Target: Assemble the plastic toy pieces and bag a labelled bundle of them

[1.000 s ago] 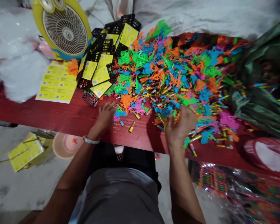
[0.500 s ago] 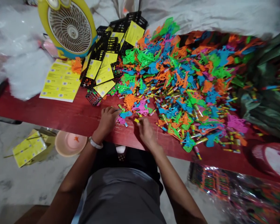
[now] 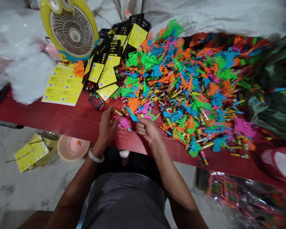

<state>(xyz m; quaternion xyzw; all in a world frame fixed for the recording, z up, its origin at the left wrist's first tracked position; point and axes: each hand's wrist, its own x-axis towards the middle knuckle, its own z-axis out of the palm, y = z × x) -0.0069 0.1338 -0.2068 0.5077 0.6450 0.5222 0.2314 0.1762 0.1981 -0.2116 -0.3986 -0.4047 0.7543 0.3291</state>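
Note:
My right hand [image 3: 148, 128] pinches a flat blue plastic toy piece [image 3: 132, 114] between thumb and fingers, just above the red table. A trace of yellow shows by the thumb; what it belongs to is unclear. My left hand [image 3: 106, 127], with a white band at the wrist, is open, its fingers apart beside a small pile. In that pile lie a pink plastic piece [image 3: 124, 122], an orange piece [image 3: 134, 103] and a thin yellow-marked tube [image 3: 118, 112]. To the right spreads a large heap of coloured plastic pieces and small tubes [image 3: 181, 82].
Black plastic crates with yellow cards [image 3: 107, 77] lean at the back, near a yellow fan [image 3: 75, 35]. A printed yellow sheet [image 3: 62, 84] lies left on the red table [image 3: 69, 119]. A pink basin [image 3: 73, 148] is on the floor; a red basket [image 3: 269, 163] stands at the right edge.
My right hand has moved slightly up and taken hold of the blue piece, which was lying in the small pile. My left hand has drawn back from the pile, and its fingers have spread.

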